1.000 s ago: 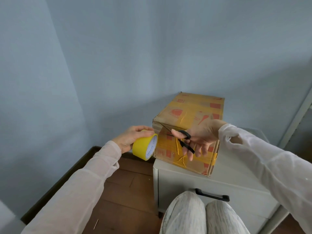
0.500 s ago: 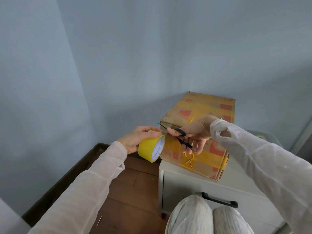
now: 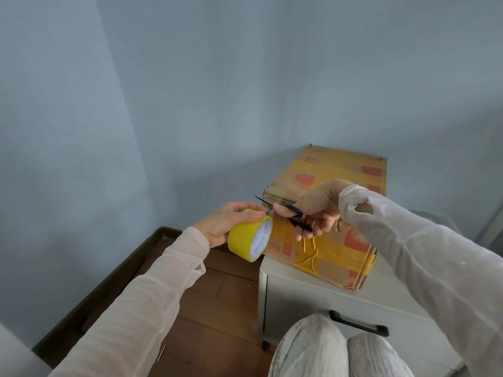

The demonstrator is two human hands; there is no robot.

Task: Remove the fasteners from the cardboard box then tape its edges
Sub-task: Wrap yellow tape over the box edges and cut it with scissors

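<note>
Left hand [image 3: 227, 223] grip grasps tape roll [image 3: 250, 238], right hand [image 3: 317, 209] grip clenches scissors [image 3: 288, 213] at cardboard box [image 3: 326, 213] on bench's front-left corner; blades near fingers, tape may snag.

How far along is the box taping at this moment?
Done: yellow tape bands already cross the cardboard box. In hand: the left hand holds the tape roll; the right hand holds black scissors by it. Left: fasteners cannot be judged.
</note>
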